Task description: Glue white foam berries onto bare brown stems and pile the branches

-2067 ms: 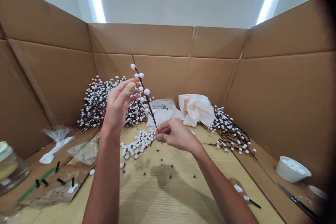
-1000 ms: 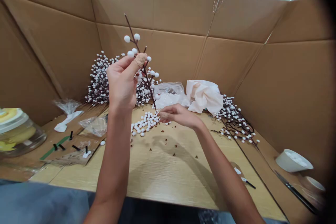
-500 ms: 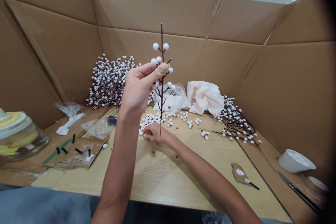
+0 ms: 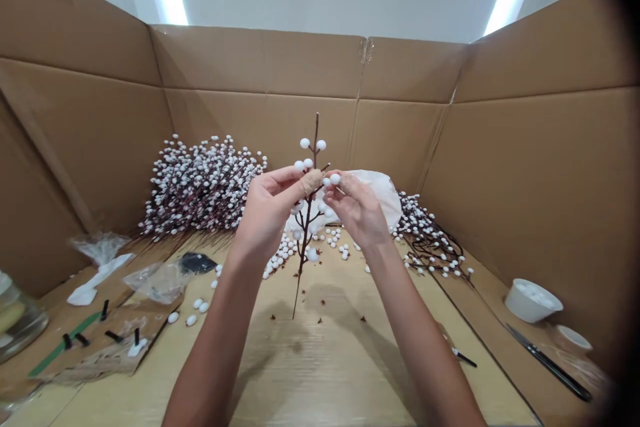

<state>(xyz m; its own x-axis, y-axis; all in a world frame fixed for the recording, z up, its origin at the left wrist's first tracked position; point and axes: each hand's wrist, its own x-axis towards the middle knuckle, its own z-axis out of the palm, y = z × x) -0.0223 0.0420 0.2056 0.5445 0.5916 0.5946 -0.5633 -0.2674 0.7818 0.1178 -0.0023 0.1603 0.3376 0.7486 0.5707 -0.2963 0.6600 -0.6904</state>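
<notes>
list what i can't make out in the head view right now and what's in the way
All in the head view:
Stem: part hidden by the left hand, so the exact grip is unclear.
White ball at the right hand: too small to tell if attached.
White sheet: partly hidden by the right hand.
Jar: cut off by the left edge.
Cardboard scrap: mostly hidden by the right forearm.

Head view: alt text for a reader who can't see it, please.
The left hand grips a dark, near-upright twig studded with white balls while the right hand holds another ball beside it. Loose balls lie on the table, piled branches beyond.
</notes>
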